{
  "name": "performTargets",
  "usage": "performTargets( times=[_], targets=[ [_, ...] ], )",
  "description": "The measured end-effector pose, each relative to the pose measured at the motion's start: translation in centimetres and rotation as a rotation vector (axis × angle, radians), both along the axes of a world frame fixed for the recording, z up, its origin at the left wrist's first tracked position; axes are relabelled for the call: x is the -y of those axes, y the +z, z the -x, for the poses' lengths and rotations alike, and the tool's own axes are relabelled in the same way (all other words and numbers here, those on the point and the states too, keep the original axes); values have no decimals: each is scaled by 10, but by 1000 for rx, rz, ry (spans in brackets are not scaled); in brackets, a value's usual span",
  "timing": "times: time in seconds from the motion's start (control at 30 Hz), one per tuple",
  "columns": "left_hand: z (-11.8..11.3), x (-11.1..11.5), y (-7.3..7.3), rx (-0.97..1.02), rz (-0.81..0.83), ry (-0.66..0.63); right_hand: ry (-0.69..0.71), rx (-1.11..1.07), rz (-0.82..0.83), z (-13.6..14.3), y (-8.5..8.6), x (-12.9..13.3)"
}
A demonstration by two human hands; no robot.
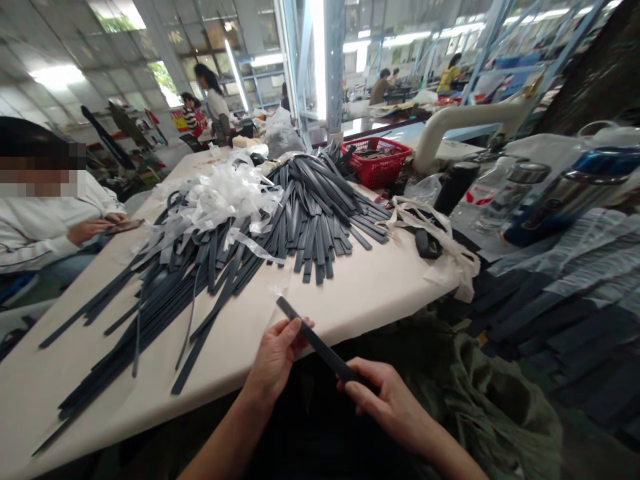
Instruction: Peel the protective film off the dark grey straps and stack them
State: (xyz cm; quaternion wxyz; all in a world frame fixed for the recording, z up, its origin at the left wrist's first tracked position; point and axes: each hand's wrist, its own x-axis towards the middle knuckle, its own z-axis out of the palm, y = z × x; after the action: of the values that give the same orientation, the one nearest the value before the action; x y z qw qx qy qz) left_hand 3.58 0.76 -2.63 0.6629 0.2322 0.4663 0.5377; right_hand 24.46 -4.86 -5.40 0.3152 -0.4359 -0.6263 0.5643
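A flat dark grey strip (323, 350) runs slantwise between my hands, just over the front edge of the table. My left hand (280, 350) pinches it near its far end, thumb on top. Farther down the strip, my right hand (380, 395) is closed around it, and the strip's near end is lost against the dark below. Beyond my hands lies a large pile of similar dark strips (313, 233), fanned out over the tabletop. A tangle of white translucent film ribbons (220, 193) rests on the pile's left part.
The pale table (360, 293) carries a red basket (380, 160) at the back. Bottles and a steel flask (570, 187) stand at right, near a crumpled whitish bag (455, 257). Wrapped strip bundles (565, 293) lie lower right. A person in white (45, 227) sits at left.
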Motion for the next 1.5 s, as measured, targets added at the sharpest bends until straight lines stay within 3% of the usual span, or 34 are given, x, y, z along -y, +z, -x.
performTargets(
  times=[0.1, 0.27, 0.37, 0.5, 0.6, 0.7, 0.8, 0.9, 1.0, 1.1, 1.2, 1.37, 1.43, 1.5],
  targets=[
    [7, 3, -1, -57, 5, -8, -25, 41, 135, -13, -15, 17],
    [-20, 30, -20, -127, -8, -298, -108, 44, 88, -2, -15, 17],
    [-23, 31, -23, -121, -41, -277, -79, 3, 48, -1, -12, 15],
    [-5, 23, -19, -139, -47, -150, 23, 12, 128, -13, -23, 25],
    [-6, 33, -20, -233, -52, -254, 25, -1, 196, -10, -27, 25],
    [-17, 47, -20, -234, -71, -412, -14, -26, 147, 2, -21, 17],
    [-17, 52, -15, -250, -82, -396, 11, -34, 80, 4, -20, 16],
    [-6, 50, -14, -322, -84, -318, 50, -6, 130, -5, -32, 25],
    [-7, 53, -25, -309, -69, -389, 23, 41, 184, -9, -45, 32],
    [-19, 60, -38, -277, -75, -474, -9, 78, 132, -4, -47, 32],
    [-27, 67, -45, -261, -75, -459, 2, 128, 45, -10, -51, 35],
    [-23, 73, -53, -243, -26, -502, 12, 252, 14, -47, -88, 58],
    [-26, 73, -58, -234, -46, -535, -29, 276, -4, -48, -98, 61],
    [-32, 72, -61, -219, -73, -556, -73, 269, -40, -37, -96, 55]
  ],
)
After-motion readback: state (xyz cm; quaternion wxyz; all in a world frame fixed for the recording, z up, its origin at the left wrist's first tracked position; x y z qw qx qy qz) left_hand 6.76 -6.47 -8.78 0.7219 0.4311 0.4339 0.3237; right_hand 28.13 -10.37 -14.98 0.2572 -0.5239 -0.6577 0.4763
